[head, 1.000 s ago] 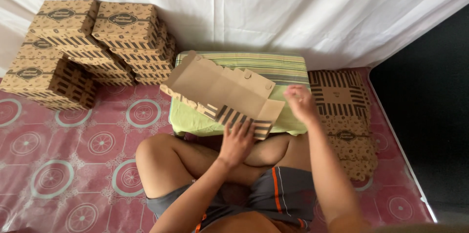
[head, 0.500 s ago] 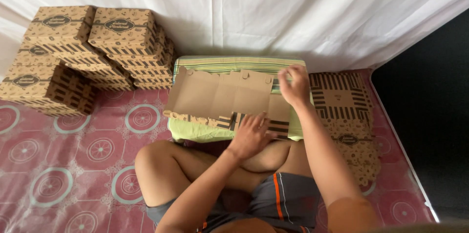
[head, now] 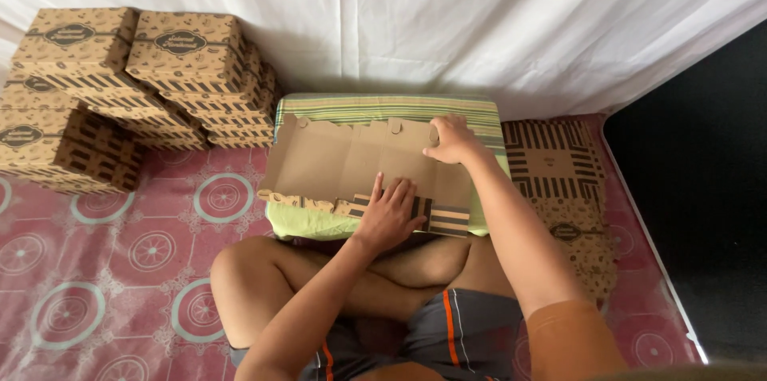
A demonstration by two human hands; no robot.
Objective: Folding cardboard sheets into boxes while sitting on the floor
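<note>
Head view, and nearest to me are my crossed legs, grey shorts with an orange stripe (head: 447,325), on the pink patterned mat (head: 104,269). Just past the knees my left hand (head: 389,213) lies flat, fingers spread, pressing the near edge of an unfolded cardboard box blank (head: 351,165), right on its dark striped flap. That blank lies open, plain brown side up, across a green striped pillow (head: 375,108) in front of me. My right hand (head: 451,141) sits further out at the blank's far right corner, fingers curled over the edge; I think the thumb is tucked under the card, but the angle hides it, so I cannot tell how tight the grip is.

To the right of the pillow, a heap of flat printed blanks (head: 559,181) lies on the mat, touching the pillow's side. Further off on the left, a stack of folded printed boxes (head: 136,85) stands against the white sheet backdrop (head: 479,21), well apart from both hands.
</note>
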